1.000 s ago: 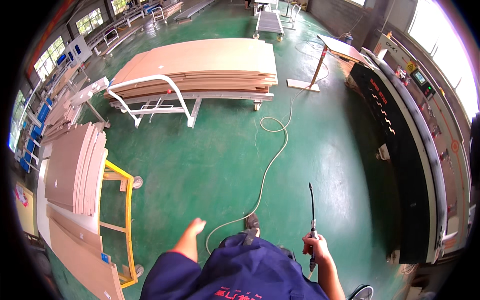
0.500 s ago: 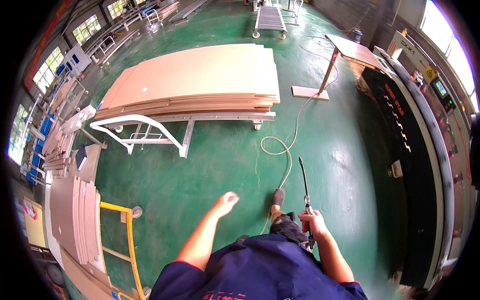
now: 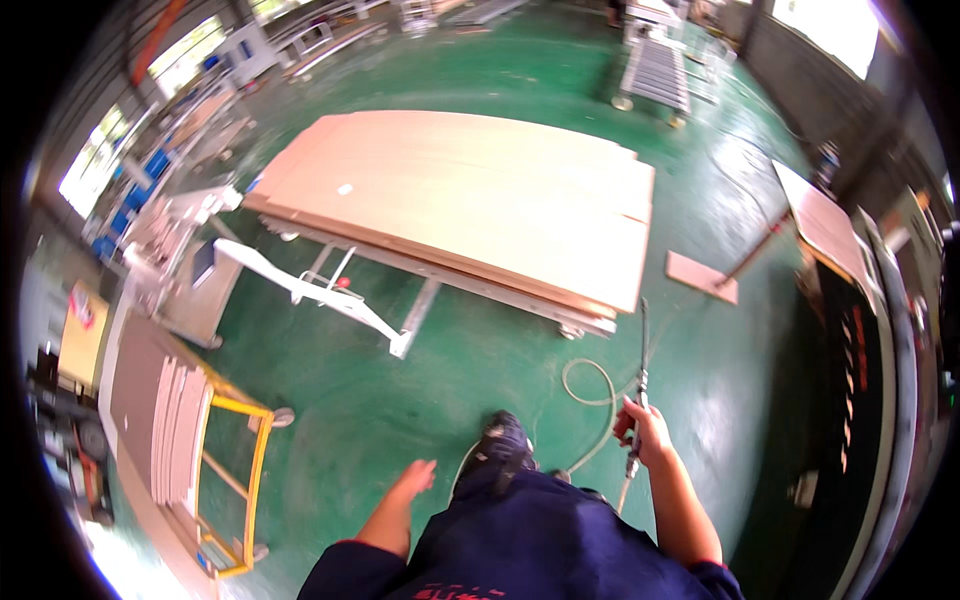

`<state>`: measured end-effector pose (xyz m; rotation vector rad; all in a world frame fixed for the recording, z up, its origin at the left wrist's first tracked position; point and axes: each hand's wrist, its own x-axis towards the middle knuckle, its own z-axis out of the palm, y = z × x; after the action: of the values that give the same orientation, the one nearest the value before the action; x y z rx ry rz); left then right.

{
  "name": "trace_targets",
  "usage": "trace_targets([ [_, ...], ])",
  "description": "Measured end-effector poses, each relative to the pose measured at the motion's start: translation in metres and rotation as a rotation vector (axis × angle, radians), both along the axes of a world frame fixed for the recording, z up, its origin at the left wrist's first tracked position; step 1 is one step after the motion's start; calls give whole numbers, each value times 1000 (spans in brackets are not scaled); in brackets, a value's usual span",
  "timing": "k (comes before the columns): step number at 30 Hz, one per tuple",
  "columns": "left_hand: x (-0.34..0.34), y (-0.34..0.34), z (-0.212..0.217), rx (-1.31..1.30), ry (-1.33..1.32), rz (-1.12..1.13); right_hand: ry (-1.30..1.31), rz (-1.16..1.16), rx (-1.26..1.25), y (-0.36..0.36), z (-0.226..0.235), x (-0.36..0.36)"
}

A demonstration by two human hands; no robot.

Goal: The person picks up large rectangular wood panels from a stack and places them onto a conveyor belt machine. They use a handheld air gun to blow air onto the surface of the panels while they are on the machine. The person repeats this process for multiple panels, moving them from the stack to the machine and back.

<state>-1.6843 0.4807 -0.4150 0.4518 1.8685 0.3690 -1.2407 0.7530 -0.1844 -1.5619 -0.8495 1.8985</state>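
Note:
In my right hand (image 3: 650, 432) is an air blow gun (image 3: 644, 350) with a long thin nozzle pointing forward. My fingers are wrapped round its body. A pale hose (image 3: 612, 420) runs from its lower end and lies looped on the floor in front of me. My left hand (image 3: 412, 479) hangs low at my left side with nothing in it, its fingers loosely apart. Ahead lies a stack of large wood-coloured boards (image 3: 470, 200) on a white metal cart (image 3: 415, 310); neither hand touches it.
At the left stands a yellow-framed trolley (image 3: 258, 470) beside stacked narrow panels (image 3: 178, 430). A small table (image 3: 820, 220) on a post with a flat base (image 3: 700, 277) is at the right, next to a long black machine (image 3: 845, 420). A roller conveyor (image 3: 655, 75) stands far back.
My view has turned left and I have stepped closer to the board stack. The blow gun stays in my right hand, now held farther forward. My left hand has lowered.

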Motion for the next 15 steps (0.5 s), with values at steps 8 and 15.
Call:
trace_targets([
  [8, -107, 380, -35, 414, 10, 397, -311, -50, -85, 199, -95, -76],
  [15, -183, 588, -52, 298, -203, 730, -263, -244, -121, 326, -136, -163],
])
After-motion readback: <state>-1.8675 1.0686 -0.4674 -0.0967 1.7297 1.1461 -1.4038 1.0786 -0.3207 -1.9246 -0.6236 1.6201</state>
